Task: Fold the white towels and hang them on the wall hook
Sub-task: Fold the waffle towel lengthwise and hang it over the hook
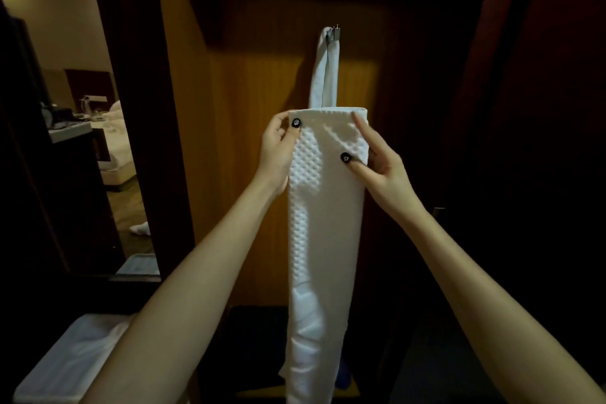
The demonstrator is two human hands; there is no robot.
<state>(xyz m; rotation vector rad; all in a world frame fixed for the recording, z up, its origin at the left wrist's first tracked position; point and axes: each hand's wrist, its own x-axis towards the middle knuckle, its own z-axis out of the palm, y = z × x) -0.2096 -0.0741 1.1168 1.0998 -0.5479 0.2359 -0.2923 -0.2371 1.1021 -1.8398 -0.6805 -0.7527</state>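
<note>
Folded towel [323, 223]: white, bumpy waffle weave, long narrow strip, hanging upright in front of wood panel [249, 141]
Left hand [278, 154]: pinching top left corner, thumb on front
Right hand [382, 167]: pinching right edge near top, thumb on front, forefinger straight
Hung towel [323, 75]: white, smoother cloth, looped over metal hook [336, 33], just above held strip

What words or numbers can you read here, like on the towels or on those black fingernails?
No text here can be read.
Left hand thumbnail: a white mark on black, too blurred to read.
Right hand thumbnail: the same, too blurred to read.
Bumpy towel held by both hands: no label shows.
Hung towel on the hook: no label shows.
</note>
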